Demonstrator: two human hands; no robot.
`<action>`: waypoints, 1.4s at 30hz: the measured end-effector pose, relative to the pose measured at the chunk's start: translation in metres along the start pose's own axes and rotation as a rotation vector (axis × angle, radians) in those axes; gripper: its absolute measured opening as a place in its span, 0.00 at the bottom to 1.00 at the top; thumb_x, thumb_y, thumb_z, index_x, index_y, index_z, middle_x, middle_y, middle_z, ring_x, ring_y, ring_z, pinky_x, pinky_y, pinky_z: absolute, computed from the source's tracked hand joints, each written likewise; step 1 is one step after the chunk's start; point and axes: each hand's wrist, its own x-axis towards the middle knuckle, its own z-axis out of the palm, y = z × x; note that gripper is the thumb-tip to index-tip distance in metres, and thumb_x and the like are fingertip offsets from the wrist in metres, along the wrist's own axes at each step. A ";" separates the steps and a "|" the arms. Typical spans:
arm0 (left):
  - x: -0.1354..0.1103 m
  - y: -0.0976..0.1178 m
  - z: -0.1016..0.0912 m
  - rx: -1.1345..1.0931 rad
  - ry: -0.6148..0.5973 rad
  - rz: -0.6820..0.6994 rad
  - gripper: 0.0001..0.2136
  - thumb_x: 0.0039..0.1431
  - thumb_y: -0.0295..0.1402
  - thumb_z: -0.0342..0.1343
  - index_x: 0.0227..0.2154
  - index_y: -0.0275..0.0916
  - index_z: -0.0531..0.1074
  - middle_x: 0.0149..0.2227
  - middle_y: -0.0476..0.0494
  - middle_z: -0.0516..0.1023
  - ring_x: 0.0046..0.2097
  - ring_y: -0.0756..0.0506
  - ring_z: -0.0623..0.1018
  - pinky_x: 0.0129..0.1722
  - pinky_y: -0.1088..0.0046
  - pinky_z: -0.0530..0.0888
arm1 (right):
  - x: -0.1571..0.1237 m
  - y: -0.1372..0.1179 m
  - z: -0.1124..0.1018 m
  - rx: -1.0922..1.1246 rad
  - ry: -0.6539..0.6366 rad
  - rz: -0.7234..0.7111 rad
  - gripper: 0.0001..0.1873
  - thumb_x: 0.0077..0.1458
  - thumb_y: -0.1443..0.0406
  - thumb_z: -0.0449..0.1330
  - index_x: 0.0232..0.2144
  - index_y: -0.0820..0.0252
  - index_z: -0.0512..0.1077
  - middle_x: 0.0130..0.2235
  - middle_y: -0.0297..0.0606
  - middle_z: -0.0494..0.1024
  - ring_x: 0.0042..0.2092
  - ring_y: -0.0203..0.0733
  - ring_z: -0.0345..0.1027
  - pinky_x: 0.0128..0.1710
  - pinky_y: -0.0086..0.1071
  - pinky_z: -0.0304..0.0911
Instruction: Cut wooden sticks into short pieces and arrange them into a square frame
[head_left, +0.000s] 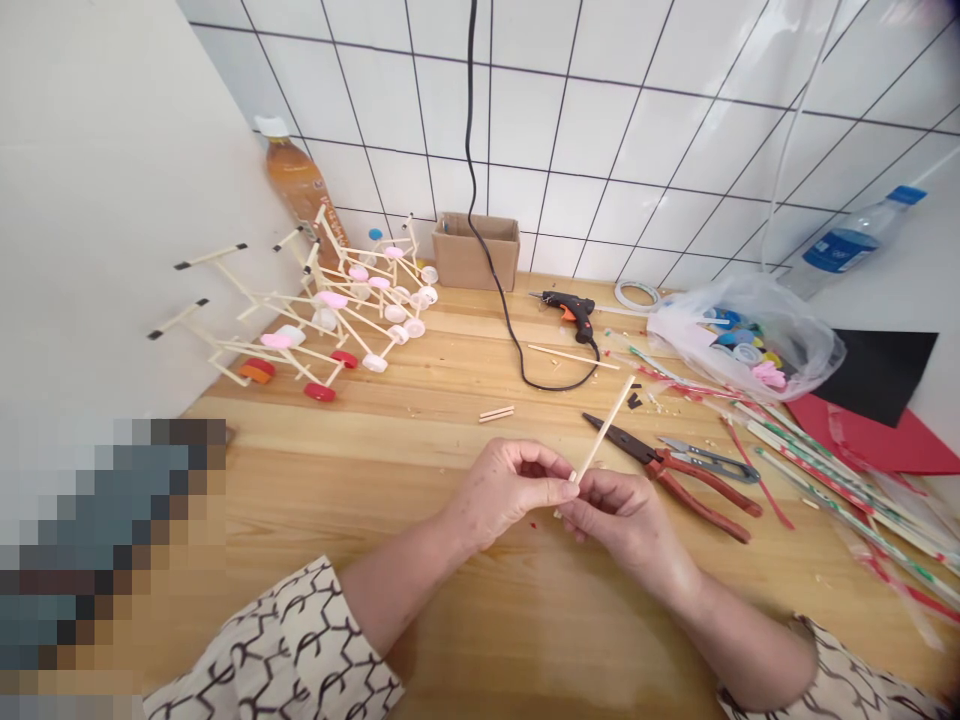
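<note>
Both my hands meet over the middle of the wooden table point(420, 600). My right hand point(626, 520) grips a thin wooden stick point(609, 430) that slants up and to the right. My left hand point(506, 490) pinches the lower end of the same stick, thumb and fingers closed. Just right of my hands lie red-handled pliers point(679, 480) and small grey snips point(712, 458). Two short stick pieces point(496, 412) lie on the table above my left hand.
Stick-and-bottle-cap models point(337, 310) lean at the back left by an orange drink bottle point(300, 185). A cardboard box point(476, 250), a glue gun point(570, 312) with black cord, a bag of caps point(746, 335), wrapped sticks point(825, 470), red and black sheets and a water bottle point(855, 240) fill the right.
</note>
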 end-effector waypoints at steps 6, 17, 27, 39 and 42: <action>0.000 0.001 0.000 0.065 -0.031 -0.016 0.11 0.38 0.32 0.66 0.23 0.32 0.71 0.21 0.50 0.72 0.24 0.53 0.71 0.27 0.76 0.67 | 0.001 0.004 -0.002 0.032 -0.040 0.009 0.13 0.43 0.58 0.65 0.19 0.63 0.72 0.16 0.30 0.68 0.19 0.29 0.57 0.19 0.25 0.53; -0.004 0.007 -0.009 0.695 -0.010 0.741 0.11 0.55 0.23 0.49 0.39 0.37 0.72 0.41 0.41 0.75 0.43 0.47 0.72 0.46 0.65 0.69 | 0.006 -0.001 -0.009 0.365 -0.190 0.288 0.10 0.37 0.64 0.69 0.17 0.65 0.73 0.14 0.31 0.70 0.15 0.25 0.57 0.15 0.20 0.49; -0.007 0.015 -0.012 1.241 -0.469 1.062 0.13 0.60 0.25 0.42 0.44 0.32 0.68 0.45 0.39 0.75 0.50 0.45 0.70 0.57 0.62 0.59 | 0.011 0.009 -0.024 0.570 -0.451 0.470 0.07 0.34 0.70 0.66 0.14 0.69 0.71 0.10 0.33 0.68 0.11 0.24 0.52 0.11 0.19 0.43; -0.016 0.017 -0.006 1.208 -0.419 1.012 0.09 0.60 0.26 0.44 0.32 0.33 0.70 0.33 0.41 0.73 0.34 0.49 0.69 0.37 0.75 0.69 | 0.010 0.016 -0.027 0.626 -0.654 0.463 0.11 0.36 0.65 0.66 0.15 0.69 0.70 0.09 0.30 0.63 0.10 0.25 0.47 0.10 0.22 0.44; -0.018 0.013 -0.003 1.145 -0.336 0.986 0.10 0.62 0.27 0.42 0.32 0.33 0.68 0.32 0.41 0.72 0.33 0.49 0.69 0.35 0.75 0.69 | 0.010 0.014 -0.027 0.603 -0.649 0.392 0.15 0.43 0.59 0.64 0.18 0.68 0.71 0.10 0.30 0.63 0.11 0.26 0.48 0.11 0.23 0.45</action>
